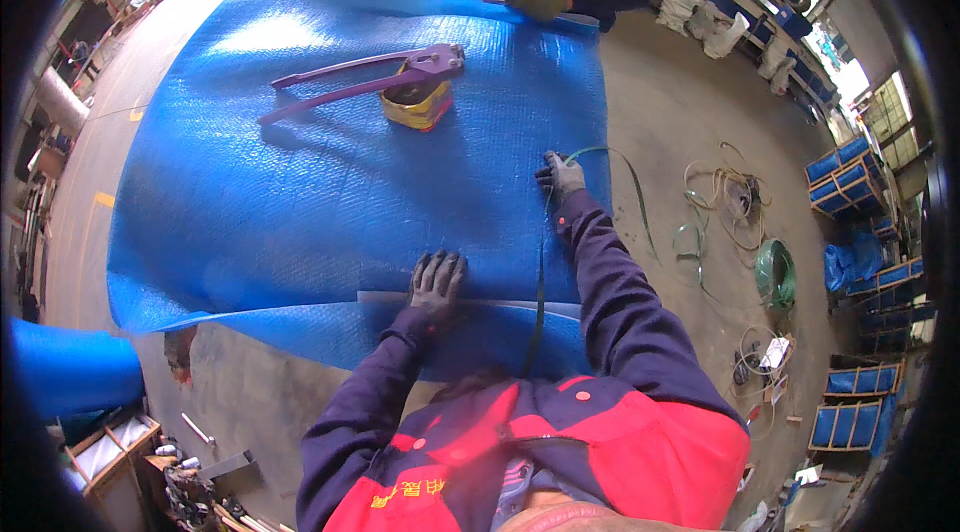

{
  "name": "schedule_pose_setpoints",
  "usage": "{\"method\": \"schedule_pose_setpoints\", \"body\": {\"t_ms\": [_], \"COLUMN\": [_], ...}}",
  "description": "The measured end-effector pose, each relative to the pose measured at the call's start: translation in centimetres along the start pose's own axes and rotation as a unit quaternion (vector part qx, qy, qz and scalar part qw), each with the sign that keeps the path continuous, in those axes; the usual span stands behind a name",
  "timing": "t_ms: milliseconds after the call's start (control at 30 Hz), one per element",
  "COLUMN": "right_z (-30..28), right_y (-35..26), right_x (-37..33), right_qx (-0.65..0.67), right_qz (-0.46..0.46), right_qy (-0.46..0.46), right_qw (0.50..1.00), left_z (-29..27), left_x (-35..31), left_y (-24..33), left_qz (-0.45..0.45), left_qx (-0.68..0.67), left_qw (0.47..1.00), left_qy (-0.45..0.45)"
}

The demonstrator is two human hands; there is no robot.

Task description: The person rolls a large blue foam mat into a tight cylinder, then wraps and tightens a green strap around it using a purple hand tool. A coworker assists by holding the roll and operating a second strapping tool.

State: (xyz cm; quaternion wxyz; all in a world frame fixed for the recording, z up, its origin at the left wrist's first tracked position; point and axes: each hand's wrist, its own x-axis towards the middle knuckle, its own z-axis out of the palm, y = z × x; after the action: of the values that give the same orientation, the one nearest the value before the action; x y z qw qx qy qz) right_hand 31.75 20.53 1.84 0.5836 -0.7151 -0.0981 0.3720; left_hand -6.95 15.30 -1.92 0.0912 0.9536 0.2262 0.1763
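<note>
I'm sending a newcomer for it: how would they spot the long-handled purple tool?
Find the big blue sheet, then the small yellow box on its far half. The purple tool at that box stands out by two long handles spreading leftward.

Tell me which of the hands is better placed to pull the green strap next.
The right, probably: the right hand seems to grip the green strap, while the left hand rests palm-down on the blue sheet, apart from the strap.

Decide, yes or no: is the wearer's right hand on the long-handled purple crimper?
No: the right hand holds the green strap, apart from the purple crimper farther ahead.
</note>
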Motion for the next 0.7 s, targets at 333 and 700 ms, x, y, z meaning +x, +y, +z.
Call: {"method": "schedule_pose_setpoints", "body": {"t_ms": [333, 700], "right_z": [0.0, -0.2], "right_y": [0.5, 0.7], "right_x": [0.7, 1.0], "right_qx": [0.006, 0.012], "right_qz": [0.000, -0.001], "right_qy": [-0.010, -0.017], "right_qw": [1.000, 1.000], "left_z": [-0.8, 0.2], "left_x": [0.3, 0.0], "left_y": [0.9, 0.5], "left_qz": [-0.011, -0.019], "left_qx": [-0.025, -0.018], "left_qw": [0.999, 0.999], "left_qy": [0.028, 0.035]}}
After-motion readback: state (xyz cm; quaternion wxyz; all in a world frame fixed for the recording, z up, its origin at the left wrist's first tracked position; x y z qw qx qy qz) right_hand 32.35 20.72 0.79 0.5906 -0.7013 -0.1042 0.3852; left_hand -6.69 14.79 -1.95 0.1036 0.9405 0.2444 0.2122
